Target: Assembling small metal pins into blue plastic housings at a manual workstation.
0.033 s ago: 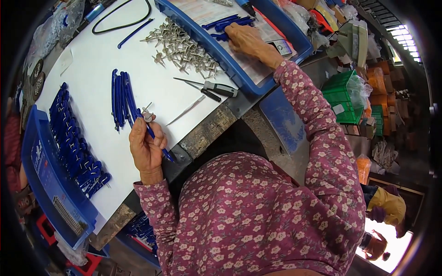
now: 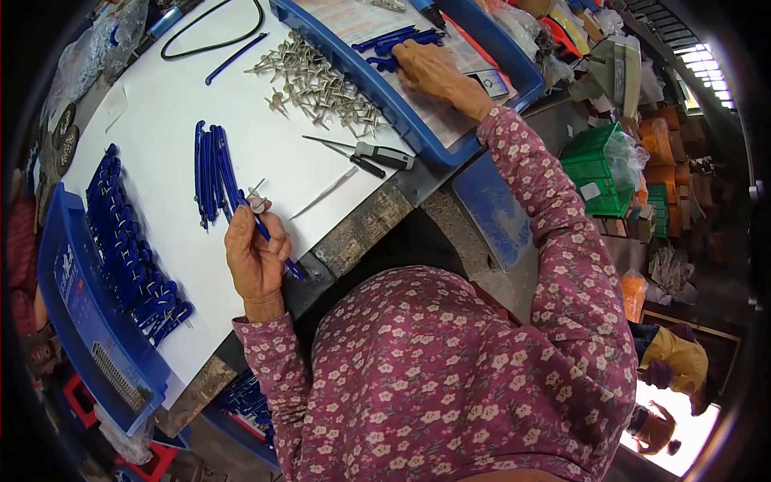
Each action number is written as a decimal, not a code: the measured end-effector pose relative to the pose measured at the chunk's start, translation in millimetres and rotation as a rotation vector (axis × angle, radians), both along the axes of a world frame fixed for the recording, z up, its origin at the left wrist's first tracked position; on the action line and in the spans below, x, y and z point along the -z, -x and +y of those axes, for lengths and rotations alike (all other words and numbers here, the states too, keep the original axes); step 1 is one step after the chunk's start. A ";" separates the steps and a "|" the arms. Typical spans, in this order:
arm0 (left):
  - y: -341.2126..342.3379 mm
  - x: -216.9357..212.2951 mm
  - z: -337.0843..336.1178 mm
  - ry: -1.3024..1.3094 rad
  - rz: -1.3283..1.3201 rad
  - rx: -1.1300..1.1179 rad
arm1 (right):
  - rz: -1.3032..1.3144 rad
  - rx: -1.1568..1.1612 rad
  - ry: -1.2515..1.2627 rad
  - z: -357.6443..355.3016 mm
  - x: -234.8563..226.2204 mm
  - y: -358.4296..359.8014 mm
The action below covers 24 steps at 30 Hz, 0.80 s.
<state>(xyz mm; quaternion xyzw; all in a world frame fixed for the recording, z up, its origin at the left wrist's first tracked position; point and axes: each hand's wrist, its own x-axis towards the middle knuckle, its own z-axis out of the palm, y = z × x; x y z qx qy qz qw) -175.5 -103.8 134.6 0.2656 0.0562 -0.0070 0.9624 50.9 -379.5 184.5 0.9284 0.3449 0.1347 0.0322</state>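
My left hand (image 2: 255, 249) is closed around a slim blue plastic strip (image 2: 263, 230) near the table's front edge. A metal pin with a round flange (image 2: 257, 202) sticks up beside its fingertips. Just beyond lies a row of similar blue strips (image 2: 213, 173) on white paper. At the far right, my right hand (image 2: 430, 71) reaches into a blue tray (image 2: 385, 95), its curled fingers on loose blue strips (image 2: 401, 38); the fingertips are partly hidden. A heap of metal pins (image 2: 309, 80) lies on the paper left of that tray.
Screwdrivers (image 2: 384, 156) and a thin metal tool (image 2: 325, 193) rest near the front edge. At left, a stack of blue strips with pins (image 2: 128, 241) stands beside another blue tray (image 2: 88, 321). A black cord loop (image 2: 213, 55) lies at the back. A green crate (image 2: 598, 173) stands right.
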 end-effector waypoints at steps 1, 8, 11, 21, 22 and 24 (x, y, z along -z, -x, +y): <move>0.1 -0.8 -0.7 0.009 0.025 -0.020 | 0.002 0.008 0.002 1.5 -2.6 0.6; -5.8 -1.4 2.9 0.011 -0.056 0.043 | 0.015 0.033 -0.382 6.8 -18.8 2.0; -6.3 -4.3 -1.6 0.027 -0.068 0.041 | 0.265 0.006 -0.763 8.0 -35.9 16.4; -11.6 -40.3 -22.8 0.015 -0.106 0.110 | 1.386 -0.109 -1.414 37.5 -57.8 109.5; -10.4 -47.9 -25.7 -0.007 -0.063 0.104 | 1.473 -0.151 -1.469 42.0 -51.5 115.9; -8.9 -53.9 -28.3 0.018 -0.035 0.116 | 1.615 -0.181 -1.526 52.2 -45.7 126.7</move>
